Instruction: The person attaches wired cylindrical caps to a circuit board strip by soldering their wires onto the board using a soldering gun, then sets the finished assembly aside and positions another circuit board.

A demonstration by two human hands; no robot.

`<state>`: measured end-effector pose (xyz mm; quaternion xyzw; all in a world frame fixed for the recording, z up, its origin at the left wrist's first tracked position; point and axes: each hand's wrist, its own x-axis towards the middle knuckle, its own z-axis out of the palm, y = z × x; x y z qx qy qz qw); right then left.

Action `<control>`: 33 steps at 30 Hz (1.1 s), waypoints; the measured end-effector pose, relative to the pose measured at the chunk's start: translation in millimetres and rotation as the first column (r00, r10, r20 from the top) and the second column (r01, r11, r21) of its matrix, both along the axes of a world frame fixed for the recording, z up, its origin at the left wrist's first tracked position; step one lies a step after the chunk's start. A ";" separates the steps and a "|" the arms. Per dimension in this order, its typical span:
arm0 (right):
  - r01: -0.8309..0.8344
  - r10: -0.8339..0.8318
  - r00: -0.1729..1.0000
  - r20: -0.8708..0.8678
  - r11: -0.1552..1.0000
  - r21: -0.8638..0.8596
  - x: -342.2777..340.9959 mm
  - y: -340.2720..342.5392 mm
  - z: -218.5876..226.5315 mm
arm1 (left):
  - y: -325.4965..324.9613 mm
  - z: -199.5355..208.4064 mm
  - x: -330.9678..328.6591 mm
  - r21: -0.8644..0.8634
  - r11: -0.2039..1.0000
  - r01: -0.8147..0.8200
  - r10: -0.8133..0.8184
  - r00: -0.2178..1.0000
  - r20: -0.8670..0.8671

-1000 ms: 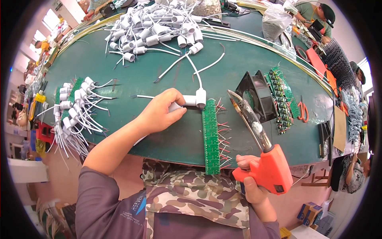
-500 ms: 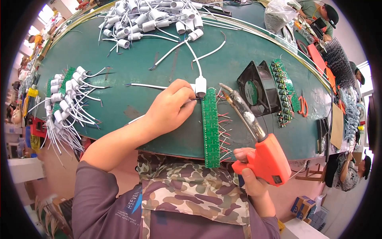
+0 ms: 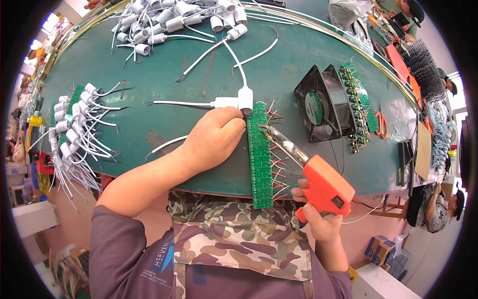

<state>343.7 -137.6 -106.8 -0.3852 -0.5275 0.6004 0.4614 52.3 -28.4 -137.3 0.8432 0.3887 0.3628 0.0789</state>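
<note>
My left hand [image 3: 215,135] is closed in a pinch at the upper left edge of a long green circuit board [image 3: 261,164]. A thin dark wire shows at its fingertips, just below a white cylindrical cable fitting [image 3: 245,98]. A second white fitting [image 3: 225,102] lies against that one, above my knuckles. In my right hand [image 3: 321,222] is an orange soldering gun [image 3: 328,187], gripped by its handle. Its tip is over the upper part of the board; whether it touches cannot be made out. Red and white wires [image 3: 279,174] stick out along the board's right edge.
White cabled fittings are heaped at the back [image 3: 169,25]. More, joined to green boards, lie in a left-hand bunch [image 3: 74,124]. On the right stand a black fan [image 3: 323,104], a populated circuit board [image 3: 354,99] and orange-handled scissors [image 3: 381,124]. Other people are farther right.
The soldering gun has moved left and down, its tip now over the board instead of beyond its right edge. My left hand stays at the board's edge. The view has shifted slightly.
</note>
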 end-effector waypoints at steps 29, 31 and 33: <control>-0.019 -0.096 0.917 0.388 0.959 0.284 -1.2 8.6 -25.4 | 3.0 -3.1 8.5 0.112 0.993 -0.034 0.042 0.996 -0.075; -0.043 -0.086 0.906 0.413 0.955 0.292 1.2 9.6 -25.4 | 3.2 -2.8 9.3 0.111 0.993 -0.037 0.045 0.996 -0.077; -0.067 -0.076 0.895 0.439 0.952 0.300 1.8 10.3 -24.9 | 3.6 -2.6 10.2 0.143 0.989 -0.047 0.063 0.993 -0.105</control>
